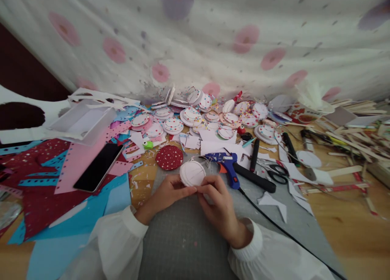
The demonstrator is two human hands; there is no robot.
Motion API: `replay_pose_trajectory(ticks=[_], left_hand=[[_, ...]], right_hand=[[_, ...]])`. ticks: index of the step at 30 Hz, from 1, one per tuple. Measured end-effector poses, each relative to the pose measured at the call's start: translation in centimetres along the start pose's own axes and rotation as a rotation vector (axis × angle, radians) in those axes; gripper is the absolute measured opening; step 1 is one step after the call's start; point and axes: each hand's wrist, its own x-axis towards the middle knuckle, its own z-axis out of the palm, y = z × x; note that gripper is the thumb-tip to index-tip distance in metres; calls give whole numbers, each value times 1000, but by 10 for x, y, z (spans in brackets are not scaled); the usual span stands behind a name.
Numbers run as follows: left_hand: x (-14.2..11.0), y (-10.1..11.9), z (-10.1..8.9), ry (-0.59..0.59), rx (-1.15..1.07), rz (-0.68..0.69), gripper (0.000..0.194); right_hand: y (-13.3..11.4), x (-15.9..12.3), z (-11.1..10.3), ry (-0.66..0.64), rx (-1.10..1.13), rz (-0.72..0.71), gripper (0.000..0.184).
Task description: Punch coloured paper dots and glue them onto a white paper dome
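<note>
A small round white paper disc (192, 173), which looks layered and has faint lines across its face, is held up above the grey cutting mat (189, 247). My left hand (170, 192) is closed on its lower left edge, thumb along the bottom. On the lower right rim, my right hand (217, 199) pinches the same disc with thumb and fingers. Just behind the disc lies a dark red disc with white specks (169, 157). A blue hot glue gun (228, 166) rests to the right of my hands, its black cord trailing toward the front right.
Many decorated paper discs (173, 126) are heaped along the back. At left are a phone (99, 167), coloured paper sheets (70, 215) and a white box (82, 123). Scissors (278, 174), markers (255, 155), paper scraps (274, 205) and wooden sticks (359, 146) lie at right.
</note>
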Motion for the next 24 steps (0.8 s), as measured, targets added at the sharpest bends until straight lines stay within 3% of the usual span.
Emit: replay_pose_trajectory(ticks=[8,14,18,22,24], left_hand=[[1,-2,0,42,23,16,35],[2,2,-1,95,9,-22,26],[2,-3,-2,95,-2,-34,25],[2,-6,-2,86,32,-6,32],[2,-5,-2,94,86,33,34]], right_hand=[[-10,10,-8,-58,192,120,29],[-12,9,-14,27,276,149,22],[-4,7,-9,109,380,358,15],[-1,11,-7,-28,472,516,9],[-2,13,-8,-145,487,530,19]])
